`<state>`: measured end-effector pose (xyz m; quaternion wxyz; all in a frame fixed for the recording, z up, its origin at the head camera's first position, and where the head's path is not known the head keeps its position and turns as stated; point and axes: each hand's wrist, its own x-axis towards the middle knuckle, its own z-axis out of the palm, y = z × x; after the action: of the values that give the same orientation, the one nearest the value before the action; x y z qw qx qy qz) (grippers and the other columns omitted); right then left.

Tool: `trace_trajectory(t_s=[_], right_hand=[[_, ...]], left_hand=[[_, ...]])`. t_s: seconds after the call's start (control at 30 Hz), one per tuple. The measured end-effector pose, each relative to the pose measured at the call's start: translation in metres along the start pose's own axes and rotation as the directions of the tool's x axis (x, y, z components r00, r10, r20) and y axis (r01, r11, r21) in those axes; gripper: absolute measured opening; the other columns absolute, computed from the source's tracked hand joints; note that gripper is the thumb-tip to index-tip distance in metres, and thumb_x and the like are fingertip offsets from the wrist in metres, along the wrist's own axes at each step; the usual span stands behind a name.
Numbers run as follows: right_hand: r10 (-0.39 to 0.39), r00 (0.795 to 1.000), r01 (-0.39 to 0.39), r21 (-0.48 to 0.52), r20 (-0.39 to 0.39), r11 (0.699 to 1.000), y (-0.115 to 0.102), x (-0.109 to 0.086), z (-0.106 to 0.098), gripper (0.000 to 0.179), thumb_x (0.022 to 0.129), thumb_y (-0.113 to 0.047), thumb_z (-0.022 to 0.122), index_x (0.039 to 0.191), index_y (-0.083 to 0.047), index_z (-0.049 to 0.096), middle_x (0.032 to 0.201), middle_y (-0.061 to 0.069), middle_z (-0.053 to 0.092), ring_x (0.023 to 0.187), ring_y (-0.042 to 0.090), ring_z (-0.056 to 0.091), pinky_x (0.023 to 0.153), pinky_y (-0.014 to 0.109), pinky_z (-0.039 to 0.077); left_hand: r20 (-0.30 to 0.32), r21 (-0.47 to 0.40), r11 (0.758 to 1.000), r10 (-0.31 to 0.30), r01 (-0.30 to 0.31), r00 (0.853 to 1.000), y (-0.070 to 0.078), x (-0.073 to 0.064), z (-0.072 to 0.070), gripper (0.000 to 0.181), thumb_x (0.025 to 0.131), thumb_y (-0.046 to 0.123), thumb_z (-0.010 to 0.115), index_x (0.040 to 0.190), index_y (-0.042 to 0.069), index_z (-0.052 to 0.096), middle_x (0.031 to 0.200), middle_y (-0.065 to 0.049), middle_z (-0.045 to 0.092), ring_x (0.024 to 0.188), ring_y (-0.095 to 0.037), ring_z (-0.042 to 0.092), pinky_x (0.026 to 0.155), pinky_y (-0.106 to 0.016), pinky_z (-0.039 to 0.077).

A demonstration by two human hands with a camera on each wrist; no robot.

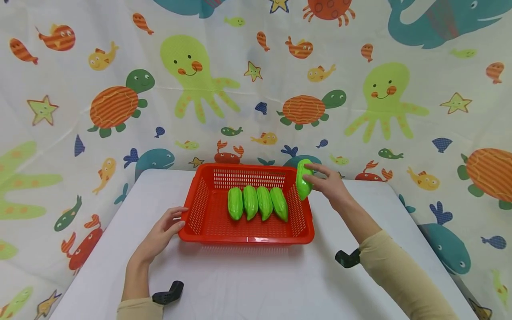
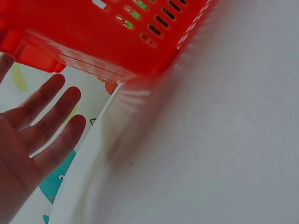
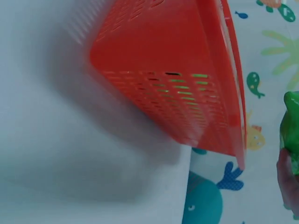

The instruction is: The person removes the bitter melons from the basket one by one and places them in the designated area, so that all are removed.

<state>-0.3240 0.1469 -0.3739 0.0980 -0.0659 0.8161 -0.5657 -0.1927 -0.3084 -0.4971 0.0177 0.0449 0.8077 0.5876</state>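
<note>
A red plastic basket (image 1: 248,238) with slotted walls rests on the white table. Inside it lies a row of several shiny, long, ribbed green toy vegetables (image 1: 250,202). My right hand (image 1: 330,183) pinches another green toy vegetable (image 1: 302,178) upright above the basket's right rim. In the right wrist view, this green toy vegetable (image 3: 291,126) shows only at the right edge, with a fingertip against it. At the basket's left rim is my left hand (image 1: 162,233), its fingertips right at the edge. The left wrist view shows its fingers (image 2: 51,126) spread and fairly straight beside the basket.
The white table (image 1: 248,284) extends in front of the basket and to both sides. Behind it hangs a white cloth (image 1: 240,146) printed with sea animals. A small black device (image 1: 170,293) sits at the left wrist, and another black device (image 1: 348,258) at the right.
</note>
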Motion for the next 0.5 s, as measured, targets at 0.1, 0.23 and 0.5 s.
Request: trace_trajectory(t_s=[0.1,0.23,0.5], right_hand=[[0.012,1.000,-0.012,-0.004,-0.025,1.000,0.013,0.004,-0.006,0.058,0.092,-0.037,0.068,0.143,-0.016,0.050,0.149,0.012,0.037,0.116,0.035,0.057,0.105,0.051,0.041],[0.019,0.999,-0.020,-0.011,-0.035,1.000,0.023,0.004,-0.015,0.062,0.092,-0.037,0.068,0.145,-0.016,0.047,0.150,0.014,0.036,0.124,0.036,0.052,0.105,0.050,0.041],[0.040,0.997,-0.043,-0.042,-0.069,0.998,0.044,0.002,-0.035,0.062,0.093,-0.037,0.067,0.146,-0.014,0.045,0.150,0.014,0.032,0.124,0.036,0.049,0.103,0.049,0.043]], left_hand=[[0.003,0.005,1.000,0.001,-0.001,1.000,0.000,-0.001,0.001,0.050,0.100,0.033,0.055,0.144,0.015,0.040,0.143,-0.014,0.042,0.129,-0.035,0.043,0.094,-0.040,0.050],[0.001,0.011,1.000,-0.003,0.003,1.000,-0.001,-0.001,0.001,0.050,0.100,0.034,0.054,0.144,0.016,0.039,0.143,-0.014,0.042,0.129,-0.035,0.043,0.095,-0.046,0.050],[0.006,0.000,1.000,-0.002,0.002,1.000,-0.002,0.002,0.000,0.048,0.100,0.033,0.054,0.143,0.017,0.039,0.143,-0.013,0.042,0.129,-0.034,0.042,0.092,-0.031,0.050]])
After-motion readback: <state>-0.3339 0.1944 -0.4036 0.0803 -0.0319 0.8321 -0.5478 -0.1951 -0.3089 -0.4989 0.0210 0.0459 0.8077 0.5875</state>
